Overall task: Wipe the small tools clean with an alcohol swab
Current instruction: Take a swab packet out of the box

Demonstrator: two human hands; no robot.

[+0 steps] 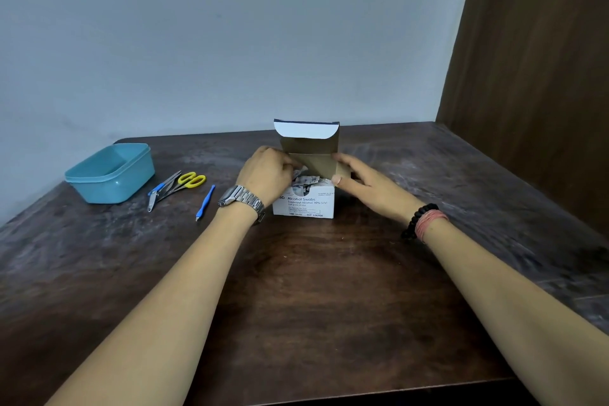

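Note:
A white box of alcohol swabs (pixel 304 206) stands mid-table with its lid flap (pixel 306 130) raised and several swab packets (pixel 304 181) showing inside. My left hand (pixel 265 171) reaches into the open top from the left, its fingers curled among the packets. My right hand (pixel 357 175) holds the box's right side, thumb on the front corner. The small tools lie to the left: yellow-handled scissors (pixel 191 181), a nail clipper with a blue part (pixel 158 193) and a slim blue-handled tool (pixel 205 203).
A teal plastic tub (pixel 110 173) sits at the far left of the dark wooden table (pixel 313 290). A pale wall runs behind the table and a dark wooden panel (pixel 534 59) rises on the right.

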